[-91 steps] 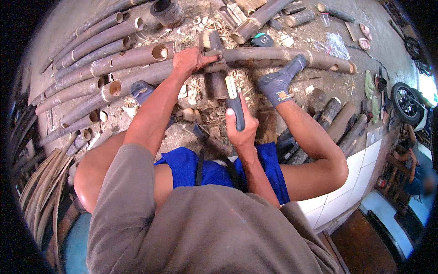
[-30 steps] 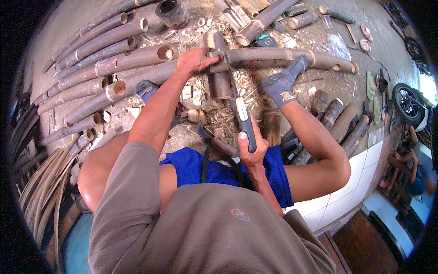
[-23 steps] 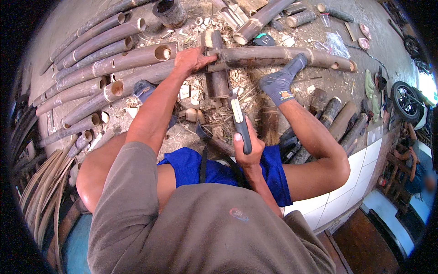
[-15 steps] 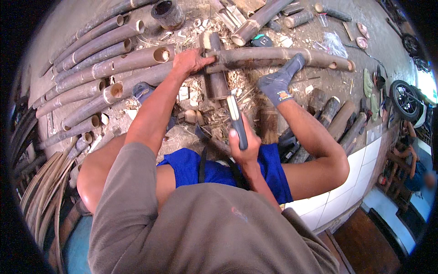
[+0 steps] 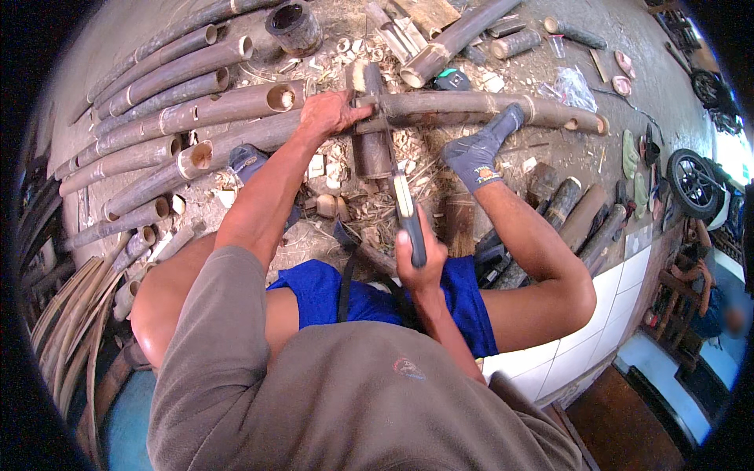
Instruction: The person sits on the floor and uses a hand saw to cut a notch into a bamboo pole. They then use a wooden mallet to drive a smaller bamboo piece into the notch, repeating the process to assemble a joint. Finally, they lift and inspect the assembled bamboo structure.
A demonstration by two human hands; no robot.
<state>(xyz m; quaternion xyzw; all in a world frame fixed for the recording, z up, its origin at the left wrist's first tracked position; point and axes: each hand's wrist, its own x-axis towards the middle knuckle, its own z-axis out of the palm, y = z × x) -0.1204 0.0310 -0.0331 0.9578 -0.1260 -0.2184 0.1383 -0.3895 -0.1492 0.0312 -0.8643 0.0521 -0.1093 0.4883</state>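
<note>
My left hand [image 5: 328, 115] grips a long brown bamboo pole [image 5: 463, 104] from above, its thumb pointing right along it. The pole lies crosswise over a short thick bamboo piece [image 5: 371, 157]. In my right hand [image 5: 422, 259] is the handle of a handsaw [image 5: 404, 200], black with a pale strip. Its thin blade runs away from me up to the pole, just right of my left thumb. How deep the blade sits in the pole I cannot tell. My right foot, in a grey sock [image 5: 481, 149], rests against the pole's right part.
Several bamboo poles [image 5: 165, 114] with cut openings lie at the left. Beyond the work are a dark pot [image 5: 294, 30], a tape measure [image 5: 452, 79] and wood chips. Split bamboo strips [image 5: 67, 337] lie near left. A motorcycle wheel [image 5: 693, 184] and another person [image 5: 695, 271] are far right.
The whole view has shifted slightly. Both hands keep nearly the same places on the pole and the saw. The saw blade shows more plainly against the pole.
</note>
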